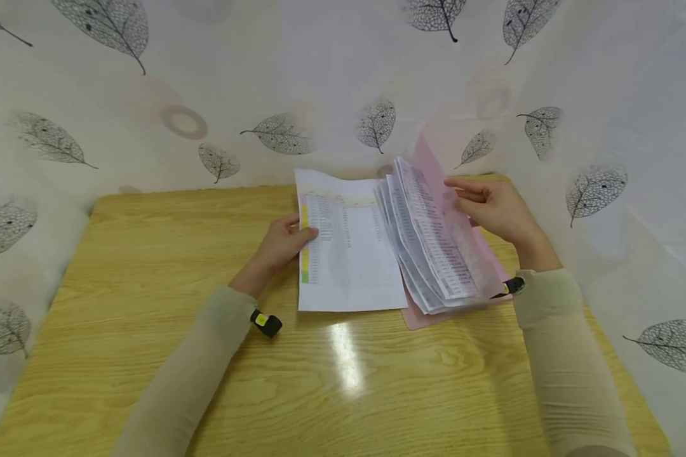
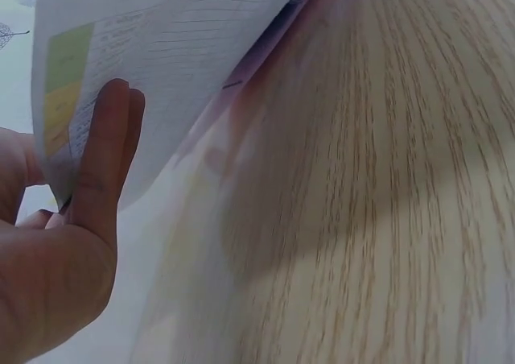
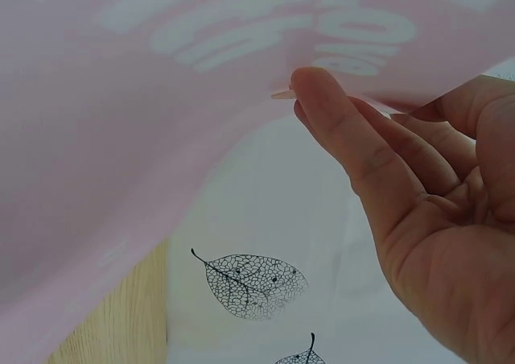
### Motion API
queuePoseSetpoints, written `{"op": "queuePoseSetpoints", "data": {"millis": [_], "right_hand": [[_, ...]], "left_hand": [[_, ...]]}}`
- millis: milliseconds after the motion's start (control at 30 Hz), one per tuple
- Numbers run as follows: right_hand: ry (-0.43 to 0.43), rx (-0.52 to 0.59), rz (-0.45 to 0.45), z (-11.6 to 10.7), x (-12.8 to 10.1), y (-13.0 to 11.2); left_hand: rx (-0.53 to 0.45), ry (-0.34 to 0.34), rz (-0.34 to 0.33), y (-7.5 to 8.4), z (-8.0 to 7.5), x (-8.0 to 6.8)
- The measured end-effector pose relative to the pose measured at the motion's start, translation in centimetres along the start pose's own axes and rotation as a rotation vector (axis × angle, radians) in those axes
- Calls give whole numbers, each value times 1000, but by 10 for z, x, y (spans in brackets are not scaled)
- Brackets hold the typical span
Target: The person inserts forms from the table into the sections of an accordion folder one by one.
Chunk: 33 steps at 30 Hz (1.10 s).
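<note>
My left hand (image 1: 280, 246) pinches the left edge of a printed paper sheet (image 1: 354, 273), thumb on the front and fingers behind. Yellow and green cells run down that edge. In the left wrist view the fingers (image 2: 100, 159) lie against the raised sheet. To its right, a pink folder (image 1: 416, 317) holds a stack of printed pages (image 1: 434, 235), fanned and tilted up. My right hand (image 1: 494, 206) pinches the edge of the folder's lifted front cover (image 1: 431, 165). Pale lettering shows on this cover (image 3: 121, 163) in the right wrist view.
Everything lies on a wood-grain table (image 1: 148, 304), with a bright light reflection in front of the sheet. Behind the table's back edge hangs a white curtain (image 1: 331, 70) printed with leaves. Each wrist wears a small black camera band (image 1: 267, 322).
</note>
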State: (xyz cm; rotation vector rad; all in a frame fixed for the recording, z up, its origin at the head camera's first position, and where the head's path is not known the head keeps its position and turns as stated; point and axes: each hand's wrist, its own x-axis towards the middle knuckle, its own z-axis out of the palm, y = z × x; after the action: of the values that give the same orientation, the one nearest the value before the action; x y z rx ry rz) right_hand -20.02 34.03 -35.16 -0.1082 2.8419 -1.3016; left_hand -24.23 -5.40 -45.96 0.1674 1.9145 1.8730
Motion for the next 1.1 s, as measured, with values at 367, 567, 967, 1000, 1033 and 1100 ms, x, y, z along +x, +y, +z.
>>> {"op": "queuePoseSetpoints", "data": {"millis": [367,567,967,1000,1033,1100], "right_hand": [[9,-14,15,0,-1,1],[10,-4,1,1,0,1],[2,-8,19,0,0,-1],[4,-12,18,0,0,-1],[4,-13,18,0,0,-1],[5,-15,16,1,0,-1]], "left_hand": [[-71,55,-66,-8,10,4],[-156,88,-95,-14,8,7],[-81,18,-67,-14,11,3],[-88,16,-67,-15,12,3],[-92,18,-69,-16,13,2],[-105,18,-72,-18,16,2]]}}
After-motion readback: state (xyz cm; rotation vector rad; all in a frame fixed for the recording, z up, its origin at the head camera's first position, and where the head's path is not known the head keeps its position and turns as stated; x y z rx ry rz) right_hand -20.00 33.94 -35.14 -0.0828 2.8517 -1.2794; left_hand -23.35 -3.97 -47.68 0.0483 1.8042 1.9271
